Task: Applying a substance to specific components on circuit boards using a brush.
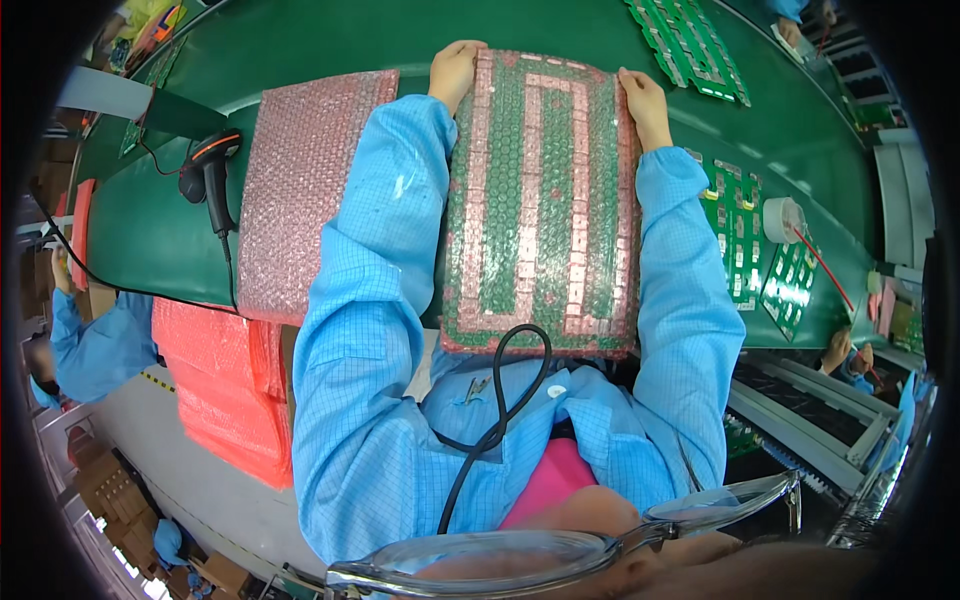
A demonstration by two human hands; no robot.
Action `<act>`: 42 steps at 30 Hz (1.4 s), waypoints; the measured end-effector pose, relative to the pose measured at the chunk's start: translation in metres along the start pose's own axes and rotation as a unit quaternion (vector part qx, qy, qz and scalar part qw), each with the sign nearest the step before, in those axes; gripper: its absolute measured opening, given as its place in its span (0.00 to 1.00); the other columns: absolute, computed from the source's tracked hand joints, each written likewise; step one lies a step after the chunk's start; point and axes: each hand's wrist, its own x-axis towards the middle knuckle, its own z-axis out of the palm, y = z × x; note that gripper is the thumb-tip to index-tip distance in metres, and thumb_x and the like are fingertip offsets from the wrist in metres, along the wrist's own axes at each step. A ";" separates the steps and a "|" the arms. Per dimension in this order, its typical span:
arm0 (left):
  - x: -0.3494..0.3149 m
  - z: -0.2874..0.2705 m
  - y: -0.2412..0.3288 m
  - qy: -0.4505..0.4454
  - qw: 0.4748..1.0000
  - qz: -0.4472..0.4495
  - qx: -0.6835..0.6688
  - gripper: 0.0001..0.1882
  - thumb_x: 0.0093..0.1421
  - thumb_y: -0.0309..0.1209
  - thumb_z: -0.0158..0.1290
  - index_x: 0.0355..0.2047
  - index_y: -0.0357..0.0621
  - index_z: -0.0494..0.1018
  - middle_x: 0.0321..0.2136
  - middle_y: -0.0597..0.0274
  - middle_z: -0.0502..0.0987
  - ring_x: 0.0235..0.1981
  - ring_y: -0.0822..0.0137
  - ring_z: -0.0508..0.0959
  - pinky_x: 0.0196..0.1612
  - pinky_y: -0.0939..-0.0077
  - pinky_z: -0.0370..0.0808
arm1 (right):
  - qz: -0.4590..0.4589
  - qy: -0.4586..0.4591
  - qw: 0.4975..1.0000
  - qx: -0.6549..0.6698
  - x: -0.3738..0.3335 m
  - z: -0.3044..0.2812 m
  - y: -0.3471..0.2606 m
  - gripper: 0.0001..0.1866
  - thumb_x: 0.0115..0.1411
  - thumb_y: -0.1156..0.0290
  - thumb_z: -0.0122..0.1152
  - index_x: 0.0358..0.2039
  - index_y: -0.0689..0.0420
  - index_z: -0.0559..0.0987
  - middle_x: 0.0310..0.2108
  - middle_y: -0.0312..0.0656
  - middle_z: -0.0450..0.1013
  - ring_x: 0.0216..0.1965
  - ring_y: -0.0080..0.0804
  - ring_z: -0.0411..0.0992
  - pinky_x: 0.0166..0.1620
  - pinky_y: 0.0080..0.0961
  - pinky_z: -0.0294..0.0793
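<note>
A pink bubble-wrap bag (512,225) lies upright in front of me on the bench, its near end against my jacket. Through its clear film shows a green printed circuit board panel with pale strips. My left hand (458,75) is closed on the bag's far left corner. At the far right corner, my right hand (645,105) grips the edge between thumb and fingers. Left of it, beside my left sleeve, rests another pink bubble-wrap bag (310,180); whether anything is inside, I cannot tell.
A barcode scanner (213,180) stands on the green bench (330,40) at left. Red bubble bags (225,385) are stacked below. Bare circuit boards (690,45) lie far right, with more boards (735,230) and a white tape roll (783,220) nearer. Co-workers' hands (845,355) show at right.
</note>
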 end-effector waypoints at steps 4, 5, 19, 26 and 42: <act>-0.001 0.005 0.001 0.018 0.998 0.026 0.061 0.15 0.63 0.36 0.44 0.39 0.40 0.76 0.40 0.61 0.77 0.41 0.68 0.74 0.45 0.76 0.68 | -0.023 -0.002 0.998 -0.066 -0.001 0.001 -0.003 0.19 0.60 0.58 0.55 0.35 0.64 0.77 0.30 0.43 0.75 0.32 0.27 0.70 0.38 0.23 0.67; -0.001 0.005 0.005 0.042 0.991 0.036 0.120 0.16 0.63 0.38 0.45 0.40 0.40 0.76 0.40 0.58 0.77 0.42 0.65 0.74 0.46 0.75 0.68 | -0.023 -0.002 0.998 -0.066 -0.002 0.000 -0.005 0.19 0.60 0.58 0.55 0.35 0.64 0.77 0.30 0.43 0.75 0.32 0.27 0.70 0.38 0.23 0.67; -0.143 -0.368 0.040 0.256 0.664 -0.254 0.655 0.35 0.51 0.59 0.51 0.44 0.37 0.67 0.45 0.41 0.72 0.46 0.40 0.72 0.49 0.54 0.69 | -0.118 -0.009 0.992 0.041 -0.115 -0.037 -0.057 0.13 0.61 0.67 0.54 0.40 0.63 0.75 0.35 0.41 0.75 0.35 0.22 0.71 0.39 0.19 0.70; -0.135 -0.351 0.042 0.290 0.694 -0.143 0.643 0.28 0.52 0.52 0.53 0.39 0.39 0.71 0.34 0.40 0.77 0.37 0.42 0.76 0.41 0.53 0.72 | -0.185 0.022 0.982 0.010 -0.131 -0.011 -0.052 0.06 0.58 0.74 0.53 0.34 0.62 0.76 0.29 0.43 0.72 0.28 0.29 0.70 0.32 0.24 0.69; 0.116 0.057 0.127 -0.058 0.890 0.163 0.422 0.28 0.46 0.53 0.61 0.38 0.43 0.74 0.21 0.60 0.76 0.21 0.66 0.77 0.25 0.70 0.72 | -0.312 0.025 0.943 -0.116 -0.135 -0.012 -0.052 0.03 0.53 0.78 0.55 0.29 0.60 0.75 0.35 0.44 0.72 0.39 0.44 0.68 0.42 0.33 0.66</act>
